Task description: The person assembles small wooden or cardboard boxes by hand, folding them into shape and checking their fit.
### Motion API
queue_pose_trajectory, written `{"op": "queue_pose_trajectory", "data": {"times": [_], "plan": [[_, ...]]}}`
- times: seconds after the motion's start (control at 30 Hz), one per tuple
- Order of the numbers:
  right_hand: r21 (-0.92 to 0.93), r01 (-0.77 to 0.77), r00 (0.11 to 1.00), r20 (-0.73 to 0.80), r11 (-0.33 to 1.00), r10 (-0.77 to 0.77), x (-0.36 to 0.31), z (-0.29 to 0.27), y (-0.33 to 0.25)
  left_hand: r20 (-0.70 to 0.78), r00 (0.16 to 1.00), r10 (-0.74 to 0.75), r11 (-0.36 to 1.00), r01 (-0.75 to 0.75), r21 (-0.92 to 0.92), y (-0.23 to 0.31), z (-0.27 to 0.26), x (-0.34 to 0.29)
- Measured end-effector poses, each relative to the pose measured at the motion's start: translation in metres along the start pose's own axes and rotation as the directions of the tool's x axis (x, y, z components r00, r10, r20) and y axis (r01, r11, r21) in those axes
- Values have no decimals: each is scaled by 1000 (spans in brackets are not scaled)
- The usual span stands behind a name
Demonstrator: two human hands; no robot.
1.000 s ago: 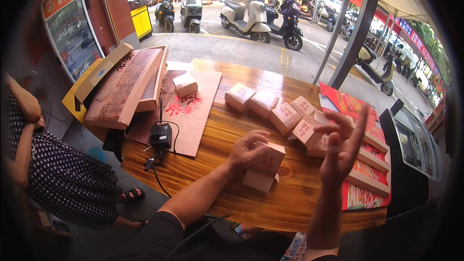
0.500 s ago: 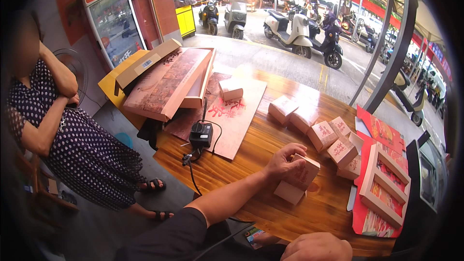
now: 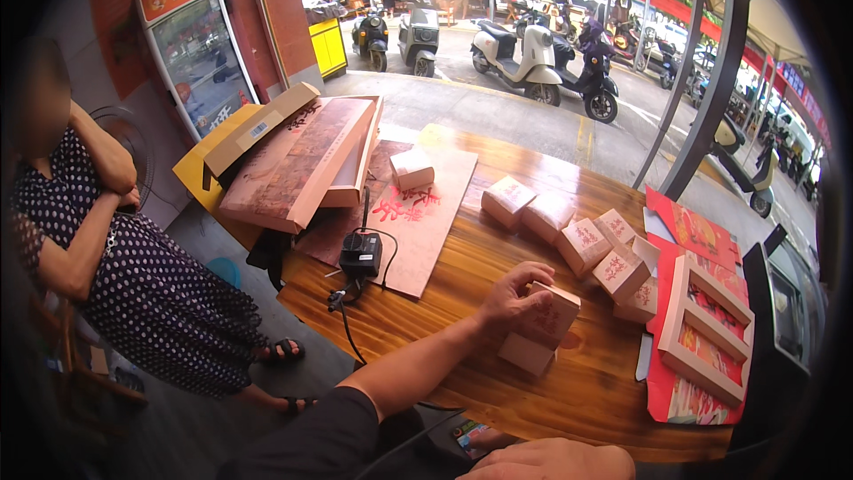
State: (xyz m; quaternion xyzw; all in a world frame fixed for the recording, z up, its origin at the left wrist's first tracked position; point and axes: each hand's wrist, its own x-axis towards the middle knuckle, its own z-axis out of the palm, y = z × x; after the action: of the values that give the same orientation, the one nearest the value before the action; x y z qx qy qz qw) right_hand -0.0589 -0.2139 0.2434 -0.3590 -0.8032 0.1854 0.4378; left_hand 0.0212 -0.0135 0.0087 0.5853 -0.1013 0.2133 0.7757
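My left hand [image 3: 515, 299] reaches over the wooden table, thumb and fingers closed on the top edge of a small pinkish cardboard box [image 3: 555, 313] with red print. Below that box is a plain cardboard piece [image 3: 526, 356]; whether it is a flap or a second box I cannot tell. My right hand [image 3: 553, 460] rests low at the table's near edge, its back showing and its fingers hidden. Several similar small boxes [image 3: 582, 247] stand grouped just beyond the left hand. Another small box [image 3: 412, 169] sits on a flat printed board [image 3: 418, 231].
A black device [image 3: 361, 253] with cables lies on the board. Large cardboard boxes [image 3: 298, 164] pile up at the left. To the right are a cardboard frame [image 3: 706, 329] on red packaging [image 3: 662, 391] and a dark machine [image 3: 786, 329]. A person [image 3: 142, 258] stands at the left, arms folded.
The view has shifted slightly, so the scene sits a little further left. My right hand has moved left and lower along the near edge. My left hand keeps its hold on the box.
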Motion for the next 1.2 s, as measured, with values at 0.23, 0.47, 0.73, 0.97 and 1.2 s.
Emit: {"op": "queue_pose_trajectory", "data": {"times": [0.23,0.47,0.73,0.97,1.2], "plan": [[-470,-347,822,-570,812,21,-51,-19,80,-152,988,2,1000,-3,-5,20,-14,-7],[-33,-615,429,-852,788,300,-132,-7,190,-222,974,34,997,-17,78,21,-15,0],[282,-358,397,-817,890,418,-159,12,228,-68,974,-215,966,223,134,10,-19,-4],[622,-92,196,-754,778,626,-155,5,221,1,995,-102,995,102,1,15,-10,-4],[762,-66,207,-621,644,756,-174,-9,222,332,932,147,856,-288,429,28,-11,1]]}}
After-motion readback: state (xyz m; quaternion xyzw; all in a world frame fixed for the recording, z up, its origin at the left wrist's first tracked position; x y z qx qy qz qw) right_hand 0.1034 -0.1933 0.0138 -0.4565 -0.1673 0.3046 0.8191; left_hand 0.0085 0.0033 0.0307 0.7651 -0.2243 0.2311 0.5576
